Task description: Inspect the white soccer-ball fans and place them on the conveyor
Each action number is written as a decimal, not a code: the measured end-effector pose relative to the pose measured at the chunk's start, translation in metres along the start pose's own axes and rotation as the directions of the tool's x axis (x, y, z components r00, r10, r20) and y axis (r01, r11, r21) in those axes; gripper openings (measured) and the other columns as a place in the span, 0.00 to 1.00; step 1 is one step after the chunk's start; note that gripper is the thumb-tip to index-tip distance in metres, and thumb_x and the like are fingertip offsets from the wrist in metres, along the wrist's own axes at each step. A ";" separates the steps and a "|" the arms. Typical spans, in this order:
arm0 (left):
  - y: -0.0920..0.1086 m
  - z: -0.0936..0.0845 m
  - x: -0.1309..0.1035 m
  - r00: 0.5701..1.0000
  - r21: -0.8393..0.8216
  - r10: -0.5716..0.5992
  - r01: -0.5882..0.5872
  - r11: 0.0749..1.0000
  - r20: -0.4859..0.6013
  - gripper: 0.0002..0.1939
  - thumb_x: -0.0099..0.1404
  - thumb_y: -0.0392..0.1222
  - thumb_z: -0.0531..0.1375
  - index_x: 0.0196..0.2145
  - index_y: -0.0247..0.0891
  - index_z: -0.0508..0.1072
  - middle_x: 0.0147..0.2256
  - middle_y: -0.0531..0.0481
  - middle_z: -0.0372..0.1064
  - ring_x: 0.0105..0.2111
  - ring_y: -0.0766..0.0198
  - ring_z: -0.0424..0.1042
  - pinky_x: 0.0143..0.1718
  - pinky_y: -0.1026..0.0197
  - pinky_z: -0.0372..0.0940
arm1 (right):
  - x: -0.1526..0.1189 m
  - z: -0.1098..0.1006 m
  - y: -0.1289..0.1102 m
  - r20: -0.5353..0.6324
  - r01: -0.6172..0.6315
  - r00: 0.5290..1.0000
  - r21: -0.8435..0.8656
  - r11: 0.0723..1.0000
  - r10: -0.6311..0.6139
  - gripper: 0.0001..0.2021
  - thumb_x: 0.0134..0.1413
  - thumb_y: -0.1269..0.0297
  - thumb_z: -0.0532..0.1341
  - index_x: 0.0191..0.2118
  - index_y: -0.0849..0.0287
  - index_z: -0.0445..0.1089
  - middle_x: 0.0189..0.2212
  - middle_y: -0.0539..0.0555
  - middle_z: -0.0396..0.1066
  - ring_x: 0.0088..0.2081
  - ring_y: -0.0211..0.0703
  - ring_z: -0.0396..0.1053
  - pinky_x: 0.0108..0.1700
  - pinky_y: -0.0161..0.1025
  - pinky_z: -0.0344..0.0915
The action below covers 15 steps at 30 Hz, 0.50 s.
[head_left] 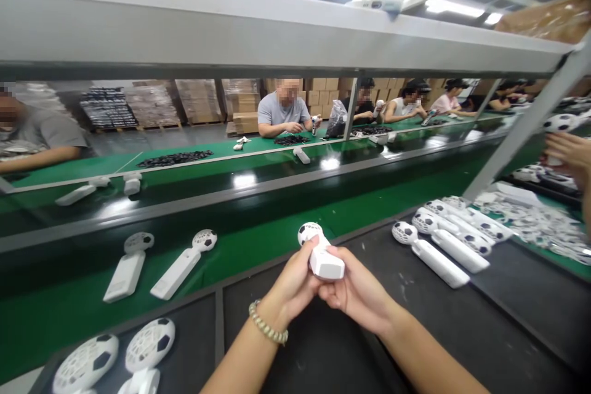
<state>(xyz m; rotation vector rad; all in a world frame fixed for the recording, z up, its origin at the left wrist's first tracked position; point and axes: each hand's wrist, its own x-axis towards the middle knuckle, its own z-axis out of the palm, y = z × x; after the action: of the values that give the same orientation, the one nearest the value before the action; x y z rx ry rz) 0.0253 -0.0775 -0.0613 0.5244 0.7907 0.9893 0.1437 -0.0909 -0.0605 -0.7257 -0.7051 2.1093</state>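
A white handheld fan (327, 263) with a round football-patterned head is gripped between my two hands, its handle end toward me. My left hand (300, 280), with a beaded bracelet at the wrist, wraps the handle from the left, thumb on top. From the right, my right hand (353, 289) closes round the same handle, its fingers curled under. Both hands are above the black tray (305, 345). Part of the fan's head is hidden behind the thumbs.
More fans lie on the green surface (127, 274), at the lower left (150, 345) and in a right-hand group (441, 261). Small white parts (540, 221) are heaped at right, near another person's hand (570, 154). A shelf beam (277, 31) crosses above; co-workers sit opposite.
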 end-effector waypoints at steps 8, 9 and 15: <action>0.014 -0.010 -0.001 0.973 0.423 0.188 -0.227 0.877 0.133 0.17 0.57 0.45 0.64 0.42 0.33 0.72 0.39 0.44 0.73 0.39 0.62 0.72 0.39 0.62 0.66 | -0.009 -0.016 -0.036 -0.131 0.263 0.897 -0.611 0.746 -0.423 0.23 0.41 0.53 0.67 0.40 0.64 0.69 0.32 0.57 0.74 0.34 0.47 0.73 0.30 0.37 0.69; 0.016 -0.012 0.000 0.968 0.507 0.223 -0.249 0.825 0.112 0.17 0.58 0.45 0.63 0.42 0.33 0.72 0.41 0.42 0.73 0.42 0.60 0.71 0.42 0.60 0.65 | -0.012 -0.021 -0.044 -0.197 0.269 0.810 -0.711 0.649 -0.552 0.24 0.41 0.50 0.67 0.40 0.64 0.70 0.30 0.57 0.74 0.32 0.48 0.72 0.29 0.38 0.68; 0.022 -0.028 0.007 0.913 0.667 0.407 -0.314 0.676 0.017 0.12 0.60 0.43 0.60 0.39 0.32 0.71 0.41 0.40 0.73 0.42 0.59 0.72 0.43 0.60 0.65 | -0.031 -0.067 -0.089 -0.265 -0.201 0.275 -0.956 0.214 -0.924 0.25 0.39 0.39 0.61 0.32 0.59 0.72 0.24 0.59 0.71 0.30 0.52 0.69 0.32 0.43 0.61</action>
<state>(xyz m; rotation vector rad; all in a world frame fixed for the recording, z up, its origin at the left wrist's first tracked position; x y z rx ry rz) -0.0061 -0.0604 -0.0656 1.2886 1.1992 1.1035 0.2501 -0.0517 -0.0380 -1.7672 -1.2274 0.1585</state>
